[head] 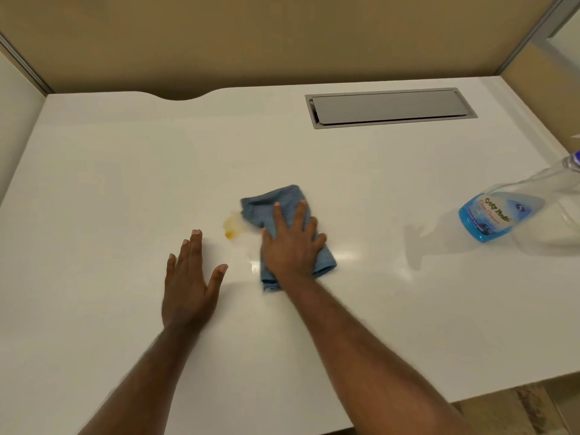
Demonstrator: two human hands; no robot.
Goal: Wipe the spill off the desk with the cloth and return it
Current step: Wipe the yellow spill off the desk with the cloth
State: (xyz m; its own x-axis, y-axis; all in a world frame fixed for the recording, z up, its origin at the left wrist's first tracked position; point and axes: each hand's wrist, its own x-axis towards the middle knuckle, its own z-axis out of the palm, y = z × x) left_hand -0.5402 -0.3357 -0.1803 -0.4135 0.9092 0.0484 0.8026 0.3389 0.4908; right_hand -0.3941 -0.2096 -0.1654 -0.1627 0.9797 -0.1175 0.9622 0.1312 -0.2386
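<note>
A folded blue cloth (266, 205) lies on the white desk (125, 171) near its middle. My right hand (290, 246) presses flat on the cloth, fingers spread and pointing away from me. A small yellow-orange spill (231, 227) sits on the desk just left of the cloth, touching its left edge. A thin wet smear (251, 259) shows below the spill. My left hand (190, 284) rests flat on the desk to the left of the spill, fingers apart and holding nothing.
A spray bottle of blue glass cleaner (508, 215) stands at the right edge of the desk. A grey metal cable flap (389, 106) is set into the desk at the back right. Beige partition walls (251, 42) enclose the desk's back and sides.
</note>
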